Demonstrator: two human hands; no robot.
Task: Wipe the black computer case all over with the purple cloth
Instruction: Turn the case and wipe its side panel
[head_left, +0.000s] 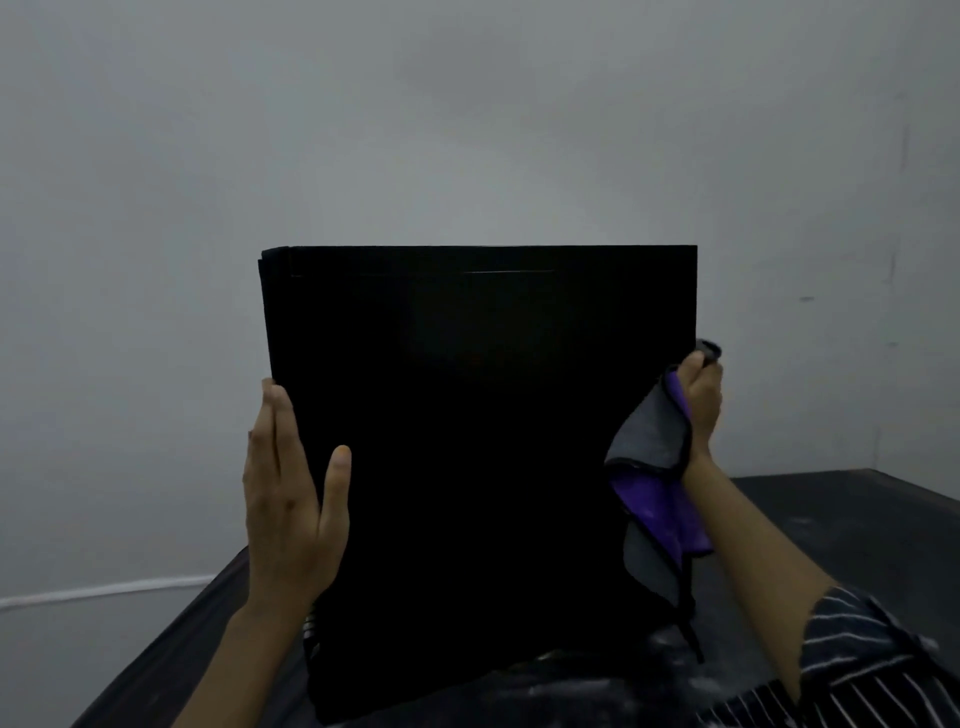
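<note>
The black computer case (478, 441) stands up tall on the dark table (857, 519), with one big flat side facing the person. It fills the middle of the view, and the pale wall (467, 130) is behind it.

The left hand (285, 493) is on the left edge of the case. Its fingers (272, 415) are straight and flat against that edge, and the thumb lies on the big side, so it holds the case steady and does not grab it.

The right hand (701, 400) is at the right edge of the case. Its fingers are curled tight round the purple cloth (654, 499), and the rest of the cloth hangs down beside the case. A striped sleeve (872, 644) shows lower down on that side.

It looks like the right edge is being wiped now. The big front side probably comes next, and for that the cloth has to spread flat and slide across while the other hand stops the case from tipping.

The case is hard, smooth and boxy, with sharp corners. The cloth is soft and floppy — purple on one face, grey on the other, with a dark sewn rim. The table looks a bit dusty.
</note>
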